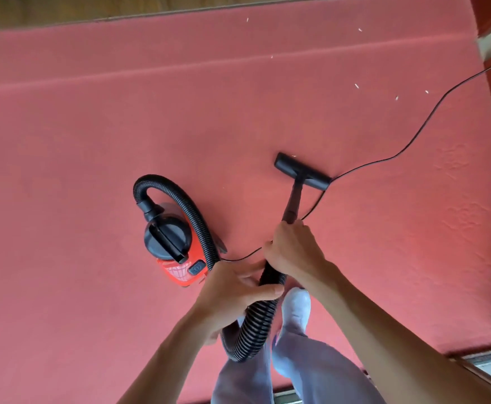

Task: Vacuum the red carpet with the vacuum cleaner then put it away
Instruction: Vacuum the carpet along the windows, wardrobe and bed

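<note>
Red carpet [92, 141] fills nearly the whole view, with eight small white scraps [356, 86] scattered over its far half. One red vacuum cleaner [174, 246] sits on it just left of the person. Its single black hose [202, 225] loops round to one wand [292, 204] and one floor nozzle [302, 170] flat on the carpet. The right hand [293, 249] is clenched round the wand's upper end, and the left hand [238, 290] grasps the hose below it. One black cord [430, 112] trails off to the right.

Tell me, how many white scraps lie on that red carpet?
8 scraps: three toward the far edge, three near the cord, one at the nozzle, one beside the hose. Others may be hidden.
</note>
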A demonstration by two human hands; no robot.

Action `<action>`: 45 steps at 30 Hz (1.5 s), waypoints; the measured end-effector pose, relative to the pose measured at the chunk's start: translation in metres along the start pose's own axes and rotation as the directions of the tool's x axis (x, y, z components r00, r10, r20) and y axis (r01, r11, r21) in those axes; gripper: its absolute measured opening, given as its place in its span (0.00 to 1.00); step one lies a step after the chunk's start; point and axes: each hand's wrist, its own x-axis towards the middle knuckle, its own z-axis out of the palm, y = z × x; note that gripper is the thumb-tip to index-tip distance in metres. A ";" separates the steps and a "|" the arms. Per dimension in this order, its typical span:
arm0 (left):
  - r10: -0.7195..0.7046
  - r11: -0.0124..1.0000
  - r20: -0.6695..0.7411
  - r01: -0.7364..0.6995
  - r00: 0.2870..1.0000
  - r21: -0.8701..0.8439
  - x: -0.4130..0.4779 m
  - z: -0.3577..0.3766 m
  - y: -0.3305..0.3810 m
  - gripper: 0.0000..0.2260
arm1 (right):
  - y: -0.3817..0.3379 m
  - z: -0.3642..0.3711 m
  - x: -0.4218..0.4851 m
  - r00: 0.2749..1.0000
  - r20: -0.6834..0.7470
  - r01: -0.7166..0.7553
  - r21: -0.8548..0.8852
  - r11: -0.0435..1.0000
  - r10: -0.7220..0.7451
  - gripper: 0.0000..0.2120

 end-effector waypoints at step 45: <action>-0.081 0.997 0.120 0.083 0.989 -0.009 0.047 -0.003 0.034 0.21 | 0.031 -0.029 0.052 0.999 0.016 -0.044 0.181 0.983 0.042 0.09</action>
